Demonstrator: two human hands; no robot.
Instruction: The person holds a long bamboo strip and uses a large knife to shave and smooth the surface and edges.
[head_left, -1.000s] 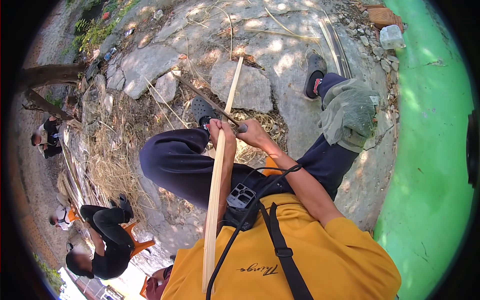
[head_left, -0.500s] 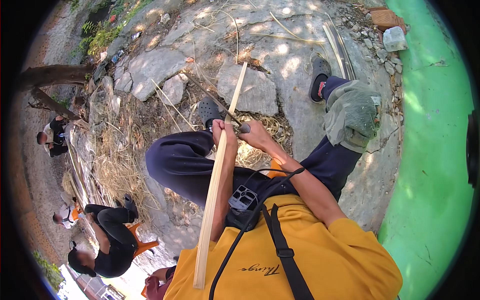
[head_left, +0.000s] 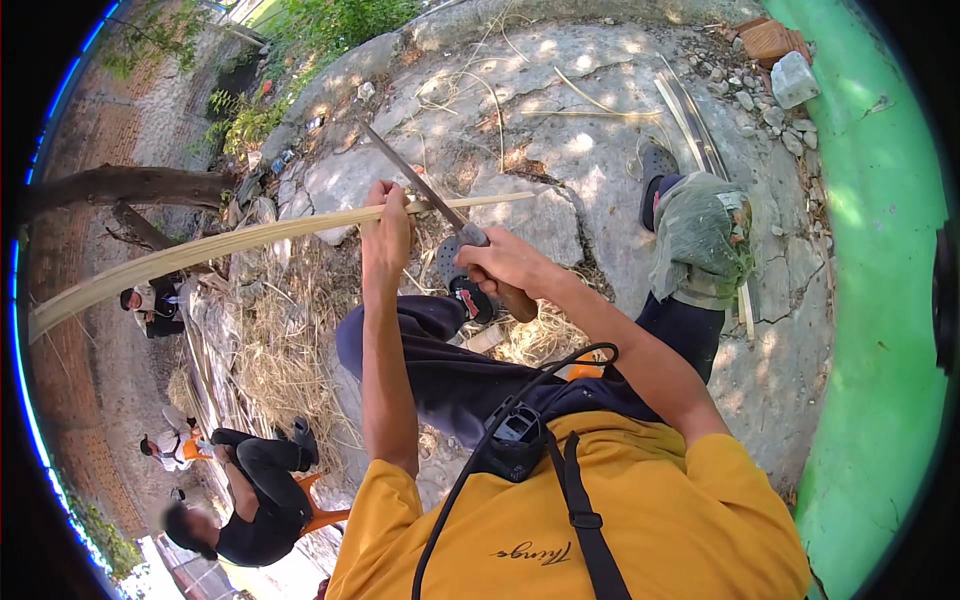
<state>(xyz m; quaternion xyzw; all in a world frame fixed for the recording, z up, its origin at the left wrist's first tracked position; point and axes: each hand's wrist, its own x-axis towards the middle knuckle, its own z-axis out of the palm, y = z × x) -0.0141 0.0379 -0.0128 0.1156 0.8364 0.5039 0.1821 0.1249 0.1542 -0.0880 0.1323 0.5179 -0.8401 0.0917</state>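
Observed: a long pale strip (head_left: 225, 239) held ahead of the yellow shirt (head_left: 690, 515), extending well out to its left. The left hand (head_left: 386, 222) has its fingers closed around the strip. The right hand (head_left: 512, 265), ahead of the shirt, has its fingers wrapped around a knife (head_left: 412, 177); its blade crosses the strip beside the left hand, contact undeterminable from my position. Noted left of the shirt: dry shavings (head_left: 285, 340) and a seated co-worker (head_left: 265, 515). Right of it: a green surface (head_left: 880, 330).
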